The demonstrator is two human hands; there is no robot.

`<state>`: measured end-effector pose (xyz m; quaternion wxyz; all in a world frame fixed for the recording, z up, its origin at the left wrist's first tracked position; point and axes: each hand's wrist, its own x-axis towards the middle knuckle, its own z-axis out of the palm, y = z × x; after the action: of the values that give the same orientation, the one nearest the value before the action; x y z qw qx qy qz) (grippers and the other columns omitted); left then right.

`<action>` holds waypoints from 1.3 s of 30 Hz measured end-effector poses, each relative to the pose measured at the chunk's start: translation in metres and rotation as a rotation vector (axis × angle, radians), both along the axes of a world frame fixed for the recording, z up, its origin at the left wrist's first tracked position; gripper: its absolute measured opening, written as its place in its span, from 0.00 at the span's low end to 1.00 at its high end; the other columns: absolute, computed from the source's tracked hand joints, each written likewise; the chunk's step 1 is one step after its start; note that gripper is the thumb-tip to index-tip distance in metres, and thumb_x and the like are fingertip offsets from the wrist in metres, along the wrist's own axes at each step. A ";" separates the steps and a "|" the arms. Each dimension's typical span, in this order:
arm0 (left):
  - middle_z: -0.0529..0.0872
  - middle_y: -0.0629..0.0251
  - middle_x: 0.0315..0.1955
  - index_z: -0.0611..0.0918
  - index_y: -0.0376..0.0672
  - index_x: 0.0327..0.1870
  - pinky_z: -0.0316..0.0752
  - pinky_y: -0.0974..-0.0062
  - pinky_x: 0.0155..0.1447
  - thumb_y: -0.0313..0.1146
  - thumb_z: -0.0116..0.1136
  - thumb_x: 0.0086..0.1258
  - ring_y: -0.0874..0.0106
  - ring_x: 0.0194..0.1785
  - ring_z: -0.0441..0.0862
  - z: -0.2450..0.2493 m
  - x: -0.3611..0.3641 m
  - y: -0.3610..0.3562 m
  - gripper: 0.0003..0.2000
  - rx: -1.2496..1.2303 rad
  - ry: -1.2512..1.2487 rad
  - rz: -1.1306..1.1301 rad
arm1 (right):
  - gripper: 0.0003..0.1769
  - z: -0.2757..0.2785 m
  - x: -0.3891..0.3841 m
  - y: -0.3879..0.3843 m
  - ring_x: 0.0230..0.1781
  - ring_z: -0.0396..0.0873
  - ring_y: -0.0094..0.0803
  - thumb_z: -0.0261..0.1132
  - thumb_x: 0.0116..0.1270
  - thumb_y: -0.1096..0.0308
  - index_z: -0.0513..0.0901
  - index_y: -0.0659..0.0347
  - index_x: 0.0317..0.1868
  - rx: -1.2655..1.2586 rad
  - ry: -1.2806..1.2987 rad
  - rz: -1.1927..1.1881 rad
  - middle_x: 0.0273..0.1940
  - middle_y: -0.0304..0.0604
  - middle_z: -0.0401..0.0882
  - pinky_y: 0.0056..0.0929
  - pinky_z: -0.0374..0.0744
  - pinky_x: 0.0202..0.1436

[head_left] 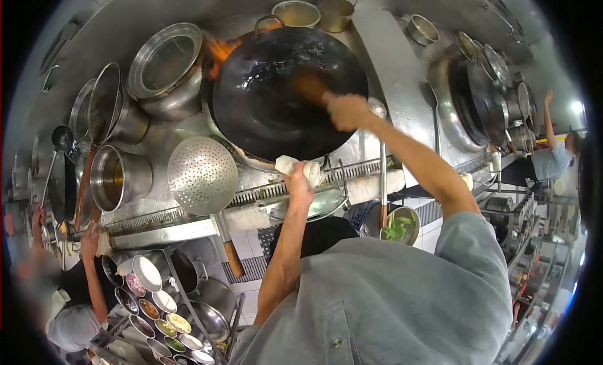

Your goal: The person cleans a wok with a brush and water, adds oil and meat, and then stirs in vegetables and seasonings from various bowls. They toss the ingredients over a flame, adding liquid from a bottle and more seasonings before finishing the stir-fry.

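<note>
A large black wok [270, 104] sits tilted on the stove, its inside wet and shiny. My left hand [299, 184] grips a folded white cloth [313, 174] at the wok's near rim, where the handle is covered. Over the wok's right half, my right hand [349, 112] is closed around a brown wok brush [310, 87], smeared by motion. Just right of that hand, a long-handled ladle [377, 107] rests on the stove.
Flames [220, 53] rise behind the wok's left side. A perforated skimmer [202, 174], an oil pot [119, 178] and a lidded pot [166, 63] stand left. Ingredient bowls [164, 302] fill a rack lower left. Co-workers [75, 324] stand at both sides; a bowl of greens [399, 228] sits lower right.
</note>
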<state>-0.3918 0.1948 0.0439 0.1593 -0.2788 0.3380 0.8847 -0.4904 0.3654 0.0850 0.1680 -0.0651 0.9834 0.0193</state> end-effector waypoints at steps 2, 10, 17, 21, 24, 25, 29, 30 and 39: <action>0.82 0.65 0.29 0.79 0.40 0.32 0.79 0.69 0.40 0.32 0.51 0.67 0.70 0.33 0.81 0.004 -0.002 -0.001 0.07 0.052 0.030 -0.028 | 0.22 0.011 0.039 -0.023 0.47 0.81 0.52 0.61 0.53 0.61 0.78 0.50 0.51 -0.207 -0.223 0.094 0.43 0.56 0.83 0.46 0.79 0.51; 0.82 0.66 0.28 0.79 0.42 0.33 0.78 0.72 0.40 0.32 0.53 0.67 0.73 0.33 0.81 0.013 0.003 -0.002 0.06 0.058 0.082 -0.047 | 0.29 0.035 -0.027 0.023 0.43 0.83 0.45 0.60 0.59 0.63 0.67 0.49 0.62 0.063 0.295 -0.210 0.45 0.55 0.81 0.45 0.81 0.41; 0.83 0.62 0.32 0.78 0.41 0.35 0.80 0.66 0.41 0.33 0.50 0.69 0.66 0.35 0.83 0.016 0.006 0.007 0.07 0.065 0.041 -0.058 | 0.30 0.015 0.030 0.025 0.53 0.79 0.48 0.58 0.58 0.58 0.73 0.50 0.63 -0.136 -0.181 0.396 0.54 0.51 0.79 0.42 0.76 0.58; 0.84 0.64 0.31 0.79 0.44 0.35 0.80 0.63 0.40 0.36 0.50 0.69 0.66 0.34 0.82 0.026 0.014 0.012 0.08 0.057 0.076 -0.135 | 0.32 0.083 0.028 0.103 0.52 0.79 0.49 0.58 0.59 0.56 0.70 0.52 0.66 0.039 0.016 -0.095 0.54 0.54 0.79 0.41 0.77 0.56; 0.84 0.67 0.28 0.80 0.46 0.33 0.79 0.62 0.39 0.37 0.51 0.68 0.67 0.33 0.82 0.026 0.019 0.012 0.08 0.120 0.124 -0.207 | 0.35 0.076 0.070 0.126 0.51 0.80 0.49 0.60 0.60 0.55 0.67 0.56 0.68 -0.372 0.403 -0.402 0.51 0.58 0.79 0.42 0.77 0.54; 0.83 0.68 0.28 0.80 0.47 0.32 0.78 0.64 0.37 0.37 0.51 0.69 0.68 0.31 0.81 0.031 0.020 0.012 0.08 0.096 0.102 -0.217 | 0.35 0.056 0.088 0.125 0.51 0.80 0.50 0.60 0.60 0.55 0.67 0.57 0.68 -0.541 0.497 -0.486 0.50 0.59 0.80 0.42 0.77 0.53; 0.83 0.70 0.26 0.80 0.50 0.29 0.76 0.70 0.32 0.42 0.55 0.69 0.73 0.28 0.80 0.047 0.014 0.009 0.10 0.002 0.032 -0.252 | 0.37 -0.048 0.185 0.074 0.53 0.78 0.40 0.62 0.64 0.63 0.61 0.69 0.69 -1.183 0.731 -0.599 0.56 0.58 0.77 0.33 0.74 0.57; 0.82 0.72 0.25 0.80 0.51 0.30 0.75 0.73 0.29 0.50 0.58 0.67 0.75 0.26 0.79 0.050 0.016 0.007 0.14 -0.095 0.027 -0.297 | 0.37 -0.067 0.208 0.060 0.54 0.77 0.39 0.63 0.64 0.63 0.61 0.69 0.70 -1.279 0.552 -0.760 0.56 0.58 0.76 0.32 0.73 0.58; 0.83 0.54 0.45 0.77 0.30 0.54 0.76 0.74 0.50 0.49 0.67 0.60 0.71 0.46 0.81 0.086 0.067 -0.078 0.31 -0.988 -0.012 -0.293 | 0.29 -0.103 0.265 0.062 0.51 0.76 0.54 0.58 0.64 0.67 0.68 0.57 0.67 -0.794 0.386 -0.869 0.50 0.60 0.76 0.41 0.73 0.55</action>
<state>-0.3249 0.1164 0.1303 0.1327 -0.2755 0.7501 0.5864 -0.2250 0.4275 -0.0181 -0.0576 0.2885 0.8649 -0.4067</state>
